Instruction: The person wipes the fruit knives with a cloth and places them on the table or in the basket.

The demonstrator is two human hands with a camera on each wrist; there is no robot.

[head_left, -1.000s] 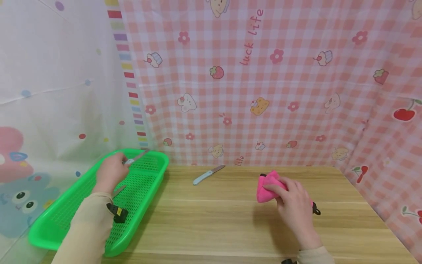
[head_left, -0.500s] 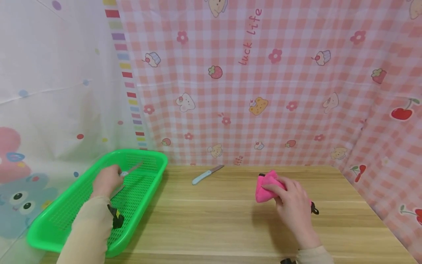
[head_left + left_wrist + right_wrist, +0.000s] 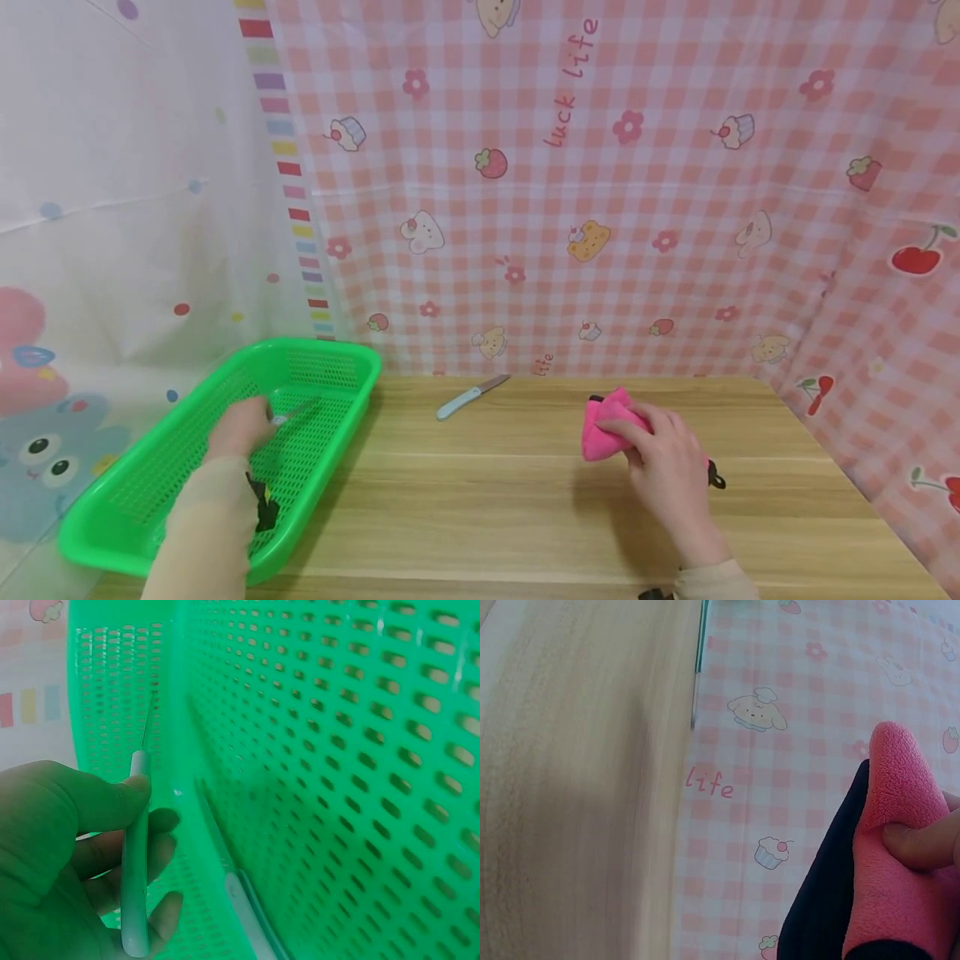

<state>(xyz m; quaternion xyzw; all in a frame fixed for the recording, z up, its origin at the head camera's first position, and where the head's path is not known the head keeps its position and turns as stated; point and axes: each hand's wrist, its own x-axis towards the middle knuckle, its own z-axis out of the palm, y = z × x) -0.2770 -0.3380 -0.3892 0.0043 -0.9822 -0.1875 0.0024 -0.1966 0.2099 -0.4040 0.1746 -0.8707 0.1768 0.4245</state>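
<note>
Inside the green basket, my left hand pinches a small knife by its pale handle, thumb on one side and fingers on the other. The blade points toward the basket's far end. A second knife lies on the basket floor in the left wrist view. My right hand grips a folded pink fleecy cloth above the table's right half, its thumb pressing into the pile. Black material shows along the cloth, and a black loop hangs out behind the hand.
Another knife with a pale blue handle lies on the wooden table between basket and cloth. A pink checked curtain closes off the back and right. At the left hangs a white printed sheet.
My left hand has lowered the knife from near the basket's rim down into the basket, shifting slightly toward me. The right hand and the pink cloth have stayed put.
</note>
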